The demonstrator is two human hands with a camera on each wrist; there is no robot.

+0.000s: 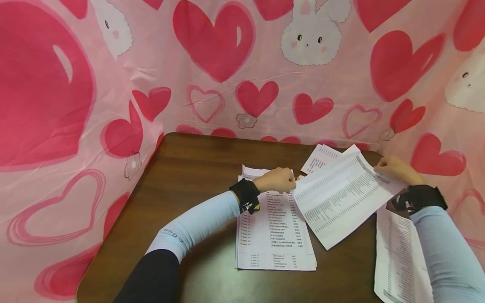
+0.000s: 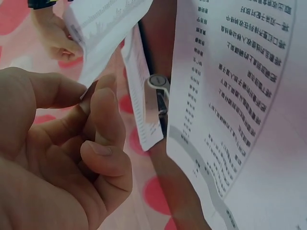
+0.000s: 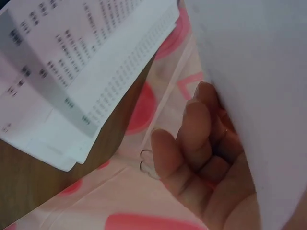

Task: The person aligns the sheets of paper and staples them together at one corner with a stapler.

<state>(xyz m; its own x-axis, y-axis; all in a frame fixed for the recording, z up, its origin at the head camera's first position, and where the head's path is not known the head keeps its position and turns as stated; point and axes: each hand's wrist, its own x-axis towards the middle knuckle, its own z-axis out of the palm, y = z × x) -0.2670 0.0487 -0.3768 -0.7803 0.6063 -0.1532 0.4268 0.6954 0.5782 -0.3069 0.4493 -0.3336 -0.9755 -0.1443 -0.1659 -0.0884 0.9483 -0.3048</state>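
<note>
A printed sheet of paper (image 1: pixel 342 200) is held up at a tilt above the table, between my two hands. My left hand (image 1: pixel 278 180) is at its left corner; in the left wrist view the thumb and index finger (image 2: pixel 60 92) pinch that corner. At the sheet's far right edge, my right hand (image 1: pixel 398 169) grips it; the right wrist view shows curled fingers (image 3: pixel 194 127) against the paper's blank back, with the thumb hidden. Under my left forearm lies a stack of printed sheets (image 1: pixel 273 235), its upper part partly covered by the hand and wrist strap.
More printed sheets (image 1: pixel 401 256) lie at the right, partly under my right forearm. Another printed paper (image 1: pixel 318 160) lies at the table's back edge. A small beige and metal object (image 2: pixel 156 98) appears beside the stack. Pink heart-patterned cloth (image 1: pixel 212 105) hangs around the brown table (image 1: pixel 182 168).
</note>
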